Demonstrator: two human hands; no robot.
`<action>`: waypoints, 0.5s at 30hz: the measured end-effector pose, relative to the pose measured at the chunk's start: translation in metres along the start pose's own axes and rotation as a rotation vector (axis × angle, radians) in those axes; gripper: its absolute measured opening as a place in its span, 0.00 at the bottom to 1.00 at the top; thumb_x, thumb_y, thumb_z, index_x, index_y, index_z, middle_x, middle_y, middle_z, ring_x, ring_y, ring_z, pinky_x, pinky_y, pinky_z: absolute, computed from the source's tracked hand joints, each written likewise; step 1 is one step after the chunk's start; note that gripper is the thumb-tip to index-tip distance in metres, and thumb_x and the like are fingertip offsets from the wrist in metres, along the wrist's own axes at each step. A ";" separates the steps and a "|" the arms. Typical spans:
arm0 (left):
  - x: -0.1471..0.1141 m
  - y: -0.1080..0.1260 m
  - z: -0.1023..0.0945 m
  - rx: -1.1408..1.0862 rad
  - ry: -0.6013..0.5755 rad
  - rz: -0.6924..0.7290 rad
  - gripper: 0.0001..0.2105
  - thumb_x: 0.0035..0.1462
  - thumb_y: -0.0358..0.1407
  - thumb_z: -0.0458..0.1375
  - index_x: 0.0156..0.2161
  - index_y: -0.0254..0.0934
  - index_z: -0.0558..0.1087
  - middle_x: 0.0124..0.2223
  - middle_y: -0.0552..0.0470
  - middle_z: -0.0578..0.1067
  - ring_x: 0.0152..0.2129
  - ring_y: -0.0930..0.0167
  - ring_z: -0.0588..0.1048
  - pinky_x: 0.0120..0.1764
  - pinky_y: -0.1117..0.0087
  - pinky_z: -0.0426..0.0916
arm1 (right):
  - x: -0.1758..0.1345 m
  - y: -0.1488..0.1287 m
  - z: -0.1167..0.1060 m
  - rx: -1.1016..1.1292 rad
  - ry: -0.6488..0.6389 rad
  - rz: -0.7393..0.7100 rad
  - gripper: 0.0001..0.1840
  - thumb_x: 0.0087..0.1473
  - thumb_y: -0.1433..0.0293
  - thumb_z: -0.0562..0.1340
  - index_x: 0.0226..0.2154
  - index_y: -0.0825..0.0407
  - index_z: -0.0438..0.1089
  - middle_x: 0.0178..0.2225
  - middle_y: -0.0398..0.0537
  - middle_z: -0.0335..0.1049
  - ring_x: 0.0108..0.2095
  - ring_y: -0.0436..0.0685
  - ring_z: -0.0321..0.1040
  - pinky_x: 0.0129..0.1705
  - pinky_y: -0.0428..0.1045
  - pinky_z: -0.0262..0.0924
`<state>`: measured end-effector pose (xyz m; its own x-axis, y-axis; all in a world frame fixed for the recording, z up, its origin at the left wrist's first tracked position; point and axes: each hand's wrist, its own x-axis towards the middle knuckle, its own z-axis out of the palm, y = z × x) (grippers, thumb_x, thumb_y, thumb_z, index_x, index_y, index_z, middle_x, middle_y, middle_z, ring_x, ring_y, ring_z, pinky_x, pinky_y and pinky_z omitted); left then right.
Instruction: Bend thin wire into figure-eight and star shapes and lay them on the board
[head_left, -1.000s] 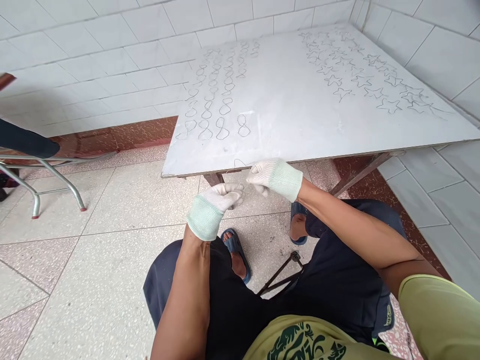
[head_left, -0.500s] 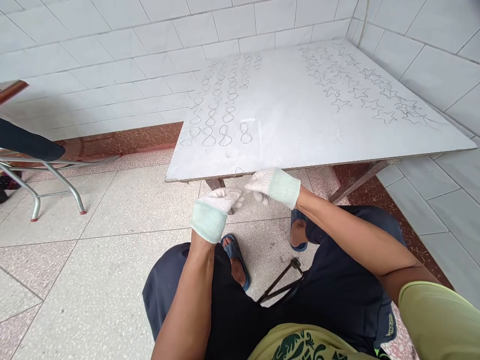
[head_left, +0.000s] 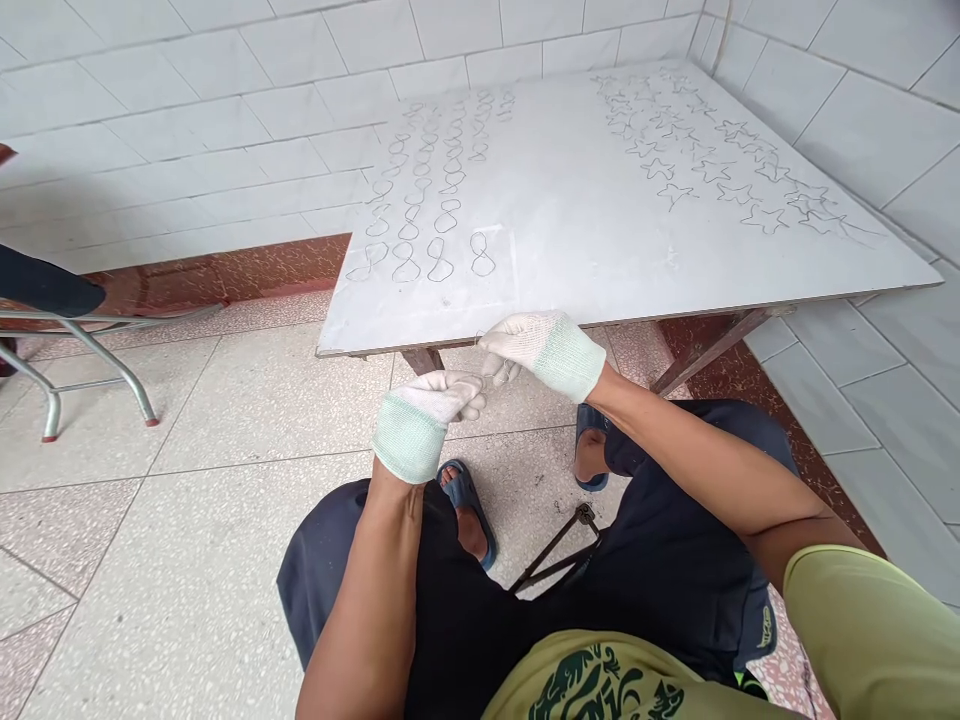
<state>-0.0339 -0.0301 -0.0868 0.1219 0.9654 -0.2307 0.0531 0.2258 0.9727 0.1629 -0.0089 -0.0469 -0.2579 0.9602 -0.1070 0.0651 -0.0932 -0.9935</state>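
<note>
Both my hands wear white gloves with pale green cuffs and meet just in front of the table's near edge. My right hand (head_left: 517, 345) pinches a thin wire (head_left: 507, 368); a small curve of it shows below the fingers, and the rest is hidden by the glove. Lower and to the left, my left hand (head_left: 450, 395) has its fingertips pressed together at the wire, whose end there is too fine to make out clearly. Beyond the hands, a single wire figure-eight (head_left: 483, 255) lies on the white tabletop (head_left: 577, 230), inside a faint taped outline.
Several rows of wire figure-eights (head_left: 439, 262) lie on the table's left side. Many wire stars (head_left: 676, 194) lie on the right. Tiled walls stand behind and at right. A metal-legged stool (head_left: 97, 385) and another person's leg (head_left: 49, 285) are at far left.
My right hand has shifted slightly left and now covers the wire arc that stood up above the fingers. My left hand stays pinched, slightly lower relative to the right. The view has shifted a little.
</note>
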 end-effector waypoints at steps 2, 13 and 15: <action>0.000 0.000 0.002 -0.002 0.009 0.007 0.15 0.40 0.44 0.74 0.28 0.35 0.79 0.25 0.49 0.79 0.20 0.74 0.69 0.27 0.71 0.64 | -0.001 0.001 0.001 0.070 0.011 0.015 0.11 0.67 0.75 0.65 0.31 0.55 0.78 0.25 0.45 0.80 0.24 0.49 0.76 0.30 0.43 0.70; -0.007 0.004 0.008 0.119 0.018 0.057 0.14 0.46 0.45 0.72 0.30 0.35 0.80 0.29 0.46 0.82 0.26 0.68 0.77 0.31 0.68 0.68 | 0.013 0.010 0.003 0.164 0.012 0.080 0.12 0.68 0.73 0.66 0.31 0.54 0.79 0.30 0.47 0.83 0.30 0.49 0.78 0.38 0.44 0.74; -0.007 0.004 0.011 0.128 0.035 0.058 0.15 0.46 0.46 0.72 0.29 0.35 0.79 0.29 0.46 0.82 0.26 0.69 0.77 0.31 0.69 0.68 | 0.016 0.015 0.003 0.223 -0.012 0.108 0.13 0.68 0.73 0.65 0.30 0.54 0.79 0.30 0.47 0.83 0.31 0.50 0.79 0.40 0.45 0.75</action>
<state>-0.0237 -0.0375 -0.0813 0.0941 0.9808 -0.1709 0.1730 0.1529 0.9730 0.1566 0.0041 -0.0634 -0.2726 0.9385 -0.2120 -0.1210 -0.2521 -0.9601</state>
